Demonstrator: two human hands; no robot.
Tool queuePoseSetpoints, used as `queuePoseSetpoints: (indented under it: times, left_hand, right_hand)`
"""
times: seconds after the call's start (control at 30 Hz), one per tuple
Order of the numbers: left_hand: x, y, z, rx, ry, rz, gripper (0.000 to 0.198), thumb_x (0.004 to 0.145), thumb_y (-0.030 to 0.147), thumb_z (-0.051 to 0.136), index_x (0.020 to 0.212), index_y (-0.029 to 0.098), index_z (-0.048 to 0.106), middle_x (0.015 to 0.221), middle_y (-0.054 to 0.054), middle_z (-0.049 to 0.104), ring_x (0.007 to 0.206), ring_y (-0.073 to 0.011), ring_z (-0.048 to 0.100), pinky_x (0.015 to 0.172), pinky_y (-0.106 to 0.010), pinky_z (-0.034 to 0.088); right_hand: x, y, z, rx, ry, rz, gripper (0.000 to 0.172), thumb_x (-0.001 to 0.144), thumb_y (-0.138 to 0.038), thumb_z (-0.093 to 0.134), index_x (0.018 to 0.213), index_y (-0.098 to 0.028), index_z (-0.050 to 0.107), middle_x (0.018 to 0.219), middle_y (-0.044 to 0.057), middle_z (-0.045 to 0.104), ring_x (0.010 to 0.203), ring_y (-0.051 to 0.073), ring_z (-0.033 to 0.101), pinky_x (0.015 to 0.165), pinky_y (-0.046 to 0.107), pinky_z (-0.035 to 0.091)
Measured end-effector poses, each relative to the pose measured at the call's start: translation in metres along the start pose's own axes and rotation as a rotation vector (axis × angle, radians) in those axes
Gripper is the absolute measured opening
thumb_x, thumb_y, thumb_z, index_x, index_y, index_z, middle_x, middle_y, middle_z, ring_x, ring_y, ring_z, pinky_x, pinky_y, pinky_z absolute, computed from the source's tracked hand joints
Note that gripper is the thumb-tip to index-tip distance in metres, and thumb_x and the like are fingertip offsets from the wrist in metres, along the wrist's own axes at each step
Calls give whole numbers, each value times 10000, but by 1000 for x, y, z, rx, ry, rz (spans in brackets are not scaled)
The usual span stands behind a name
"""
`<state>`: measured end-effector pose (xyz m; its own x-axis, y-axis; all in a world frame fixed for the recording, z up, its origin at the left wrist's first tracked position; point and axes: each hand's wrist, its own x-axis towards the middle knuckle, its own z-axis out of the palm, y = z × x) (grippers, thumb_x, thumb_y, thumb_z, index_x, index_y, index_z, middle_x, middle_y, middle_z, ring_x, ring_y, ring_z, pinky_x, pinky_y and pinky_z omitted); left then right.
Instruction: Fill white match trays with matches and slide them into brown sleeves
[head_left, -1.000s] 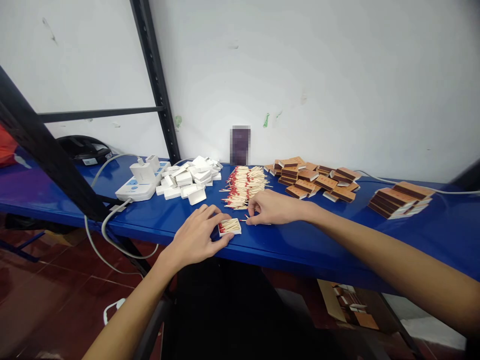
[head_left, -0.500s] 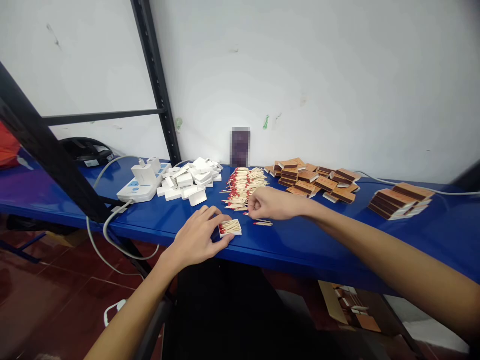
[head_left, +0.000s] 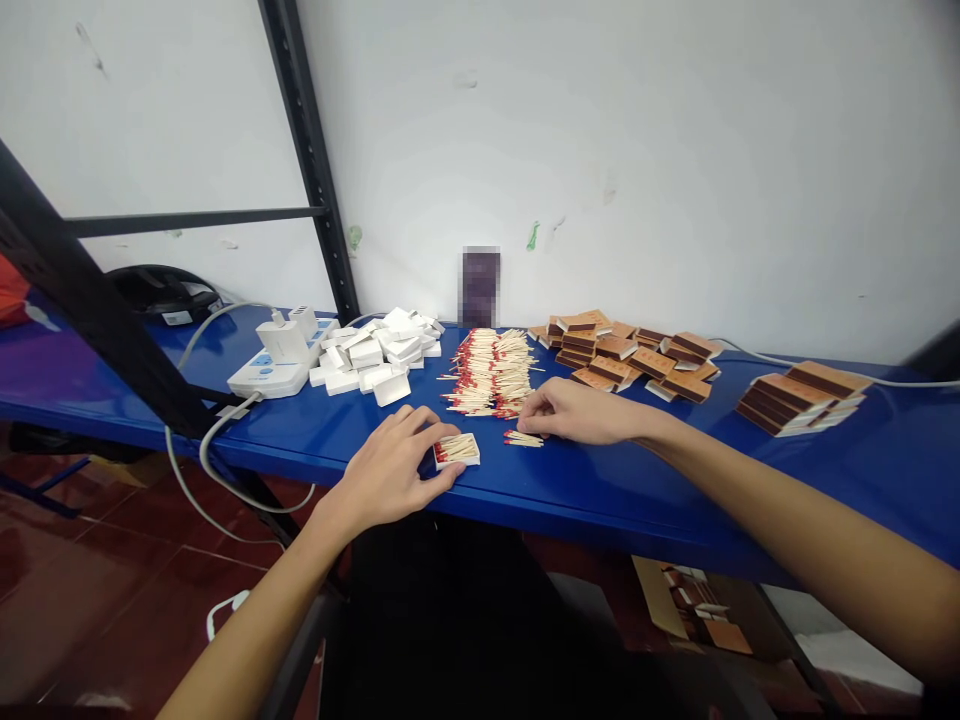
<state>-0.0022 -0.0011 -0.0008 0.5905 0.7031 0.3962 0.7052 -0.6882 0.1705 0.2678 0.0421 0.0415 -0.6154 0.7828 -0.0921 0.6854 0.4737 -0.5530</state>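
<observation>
My left hand (head_left: 397,462) rests on the shelf, its fingers and thumb closed around a white matchbox tray (head_left: 469,462). Red-tipped matches (head_left: 459,447) lie side by side in that tray. To the right, my right hand (head_left: 574,410) pinches at a small bunch of matches (head_left: 523,439) on the blue surface; its fingertips partly hide their ends. Just beyond my hands spreads a large pile of matches (head_left: 491,365), in two rough columns.
White empty trays (head_left: 390,350) are heaped at the left beside a power strip (head_left: 277,375) with cables. Brown matchbox sleeves (head_left: 615,345) lie loose at the back right, and more stand stacked (head_left: 799,400) farther right. A black rack post (head_left: 311,160) rises at left.
My right hand has shifted slightly right, from the near edge of the match pile to the small bunch. The loose matches there now lie closer together. My left hand keeps its hold on the tray.
</observation>
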Motion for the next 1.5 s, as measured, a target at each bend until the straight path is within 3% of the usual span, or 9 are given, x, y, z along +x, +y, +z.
queuePoseSetpoints:
  times: [0.13,0.27,0.37,0.43,0.6,0.77,1.13,1.33,1.5]
  left_hand:
    - [0,0,0,6,-3,-3,359,938,463,511,1168,218,636,1061,-67,598,960,-244,561,912,-416,458]
    - [0,0,0,11,-10,-4,364,942,460,509,1175,210,634,1068,-67,599,969,-243,559,909,-413,459]
    - [0,-1,0,6,-5,-7,359,936,454,517,1177,217,638,1078,-67,596,979,-246,561,910,-413,461]
    - [0,-1,1,7,-3,-10,364,932,457,520,1182,221,640,1080,-69,594,985,-251,561,903,-412,465]
    - [1,-2,2,6,-6,-8,362,932,458,519,1176,219,640,1080,-66,592,976,-246,567,911,-411,460]
    - [0,-1,1,18,-36,-22,378,942,467,500,1203,225,627,1090,-70,586,998,-256,550,902,-413,462]
    - [1,0,1,19,-28,-25,368,938,461,508,1189,223,631,1086,-66,586,989,-251,558,897,-405,465]
    - [0,-1,0,14,-32,-19,375,941,462,504,1200,221,630,1084,-67,584,987,-249,553,903,-408,459]
    - [0,0,0,19,-24,-21,366,940,461,509,1190,225,633,1081,-63,583,991,-248,553,898,-400,462]
  right_hand:
    - [-4,-5,-1,18,35,-2,433,909,-478,464,639,-171,605,582,-7,526,524,113,402,535,270,322]
    - [-5,2,0,-88,253,18,353,918,-441,492,814,-163,683,709,33,634,616,150,507,586,281,355]
    - [-7,10,6,-83,437,-96,313,915,-438,528,868,-173,687,813,53,661,698,164,534,637,282,379]
    - [-8,16,10,-117,489,-176,315,919,-445,534,861,-178,691,819,56,653,708,165,530,650,283,380]
    - [-8,28,14,-337,356,-154,257,942,-370,516,995,-214,713,877,63,652,766,183,561,673,287,374]
    - [-6,30,17,-385,310,-164,299,961,-346,477,996,-197,734,880,76,657,763,184,582,673,287,385]
    - [-3,30,22,-137,328,-119,283,912,-351,537,937,-173,755,787,51,703,641,151,548,628,273,385]
    - [-8,17,24,-28,267,-35,330,895,-428,548,879,-169,752,578,-16,556,537,116,428,553,252,314]
    - [-11,8,21,-58,220,-20,322,891,-419,542,828,-173,739,537,-37,471,519,107,390,530,248,286]
